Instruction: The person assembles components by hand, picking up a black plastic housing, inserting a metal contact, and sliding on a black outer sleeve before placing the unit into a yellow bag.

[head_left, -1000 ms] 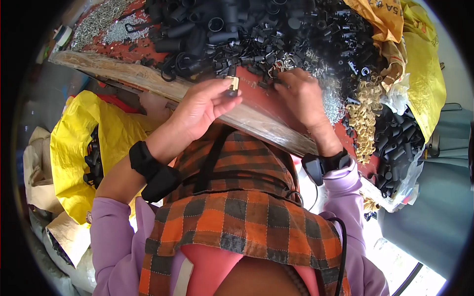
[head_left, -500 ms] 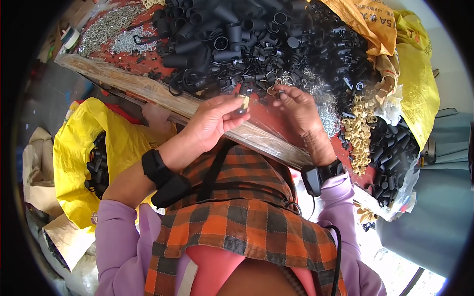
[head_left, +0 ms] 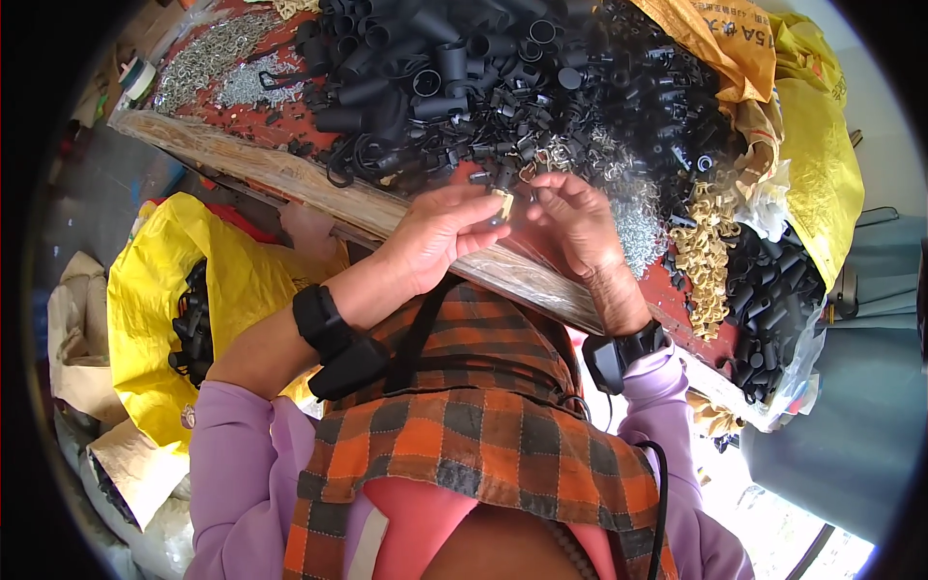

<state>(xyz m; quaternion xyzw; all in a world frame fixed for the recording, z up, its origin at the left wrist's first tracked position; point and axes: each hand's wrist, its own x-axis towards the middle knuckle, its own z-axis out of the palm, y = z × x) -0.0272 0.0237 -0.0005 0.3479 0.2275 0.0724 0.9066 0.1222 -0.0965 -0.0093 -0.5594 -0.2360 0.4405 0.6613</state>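
Observation:
Over the front edge of the red worktable (head_left: 253,128), my left hand (head_left: 433,232) is closed on a small black part with a brass-coloured metal piece (head_left: 504,205) on it. Thumb and fingers pinch it from the left. Close by on the right, my right hand (head_left: 580,227) has thumb and forefinger pinched together at a tiny dark thing, too small to name. Its fingertips are near the brass-coloured piece, with a narrow gap between the hands. Beyond them lies a heap of small black plastic parts (head_left: 503,140).
Black tubes (head_left: 425,82) are piled at the back. Silvery screws (head_left: 638,242) and brass-coloured clips (head_left: 704,261) lie to the right, more metal pieces (head_left: 217,58) far left. A wooden board (head_left: 280,159) edges the table. A yellow sack (head_left: 145,319) stands left; another yellow bag (head_left: 817,164) right.
My left hand has moved right with the black and brass-coloured part. My right hand has shifted slightly left, so the fingertips of both hands are nearer each other.

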